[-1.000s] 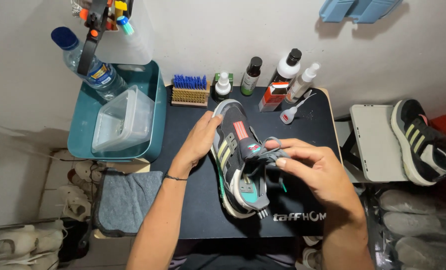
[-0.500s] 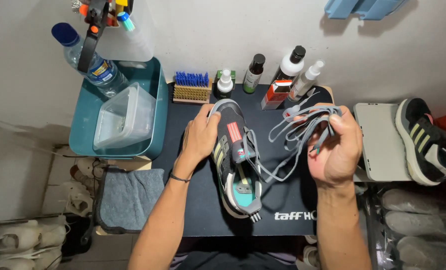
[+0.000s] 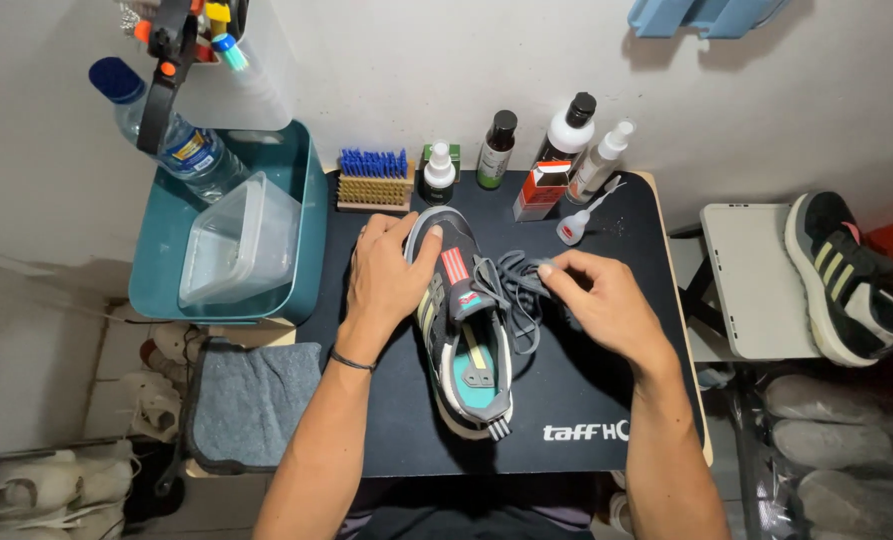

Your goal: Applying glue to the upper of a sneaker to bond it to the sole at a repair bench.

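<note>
Beside sneaker (image 3: 461,330), right hand (image 3: 601,305) lowered, gray lace (image 3: 514,285) now bunched

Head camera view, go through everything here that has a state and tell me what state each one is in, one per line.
Sneaker: on the black mat, steadied by the left hand.
Grey lace: loose, pinched by the right hand.
Clear tub: tilted in the teal bin.
Water bottle: capped, leaning.
Second sneaker: laced, on the side stand.
Grey cloth: lying flat.
</note>
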